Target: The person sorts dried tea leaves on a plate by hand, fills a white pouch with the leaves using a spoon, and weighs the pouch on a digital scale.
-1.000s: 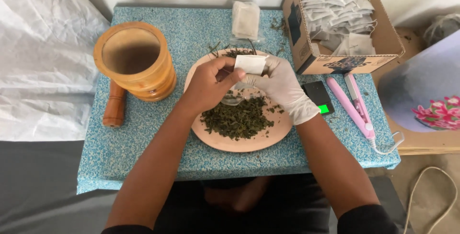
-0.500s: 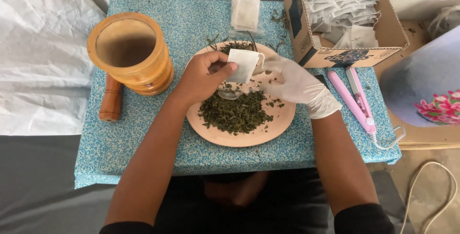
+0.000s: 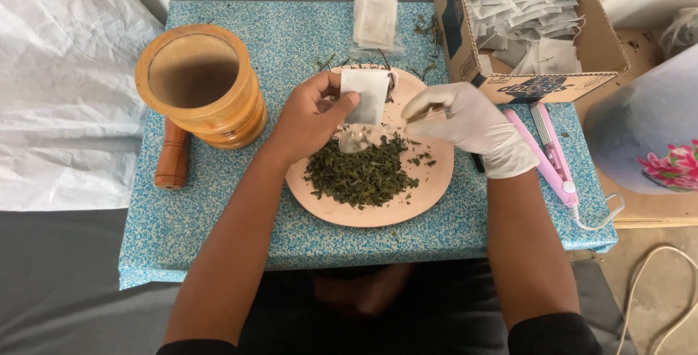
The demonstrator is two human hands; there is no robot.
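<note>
Left hand [image 3: 309, 119] bare, fingers pinched on a small white paper sachet [image 3: 366, 95], held upright over the far edge of a round pinkish plate [image 3: 429, 180]. Right hand [image 3: 465, 122] in a white glove, fingers drawn together around a thin spoon handle [image 3: 422, 114], only partly visible; spoon bowl [image 3: 354, 140] shiny, low over the plate just under the sachet. Heap of dark green dried leaves [image 3: 360, 173] on the near half of the plate, a few loose flakes scattered toward the gloved hand.

Plate on a tabletop [image 3: 218, 210] covered with blue speckled cloth. Near the far edge, a small stack of flat whitish sachets in clear wrap [image 3: 375, 19], rectangular, well apart from the plate, with stray dried stems beside it. At the far right corner, an open brown cardboard box [image 3: 538, 82] with dark printing on its front and side walls, packed with many white sachets [image 3: 523, 6], some with thin strings. Just right of the plate, a slim pink sealing tool [image 3: 549, 155] lying lengthwise, its white cord looping off the tabletop edge.

Left of the plate, a large round wooden mortar [image 3: 200, 82], upright and hollow, with a wooden pestle [image 3: 173, 155] lying beside its base. White crumpled sheeting [image 3: 65, 86] further left. At the right edge, a pale rounded object with a pink flower print [image 3: 654, 137].
</note>
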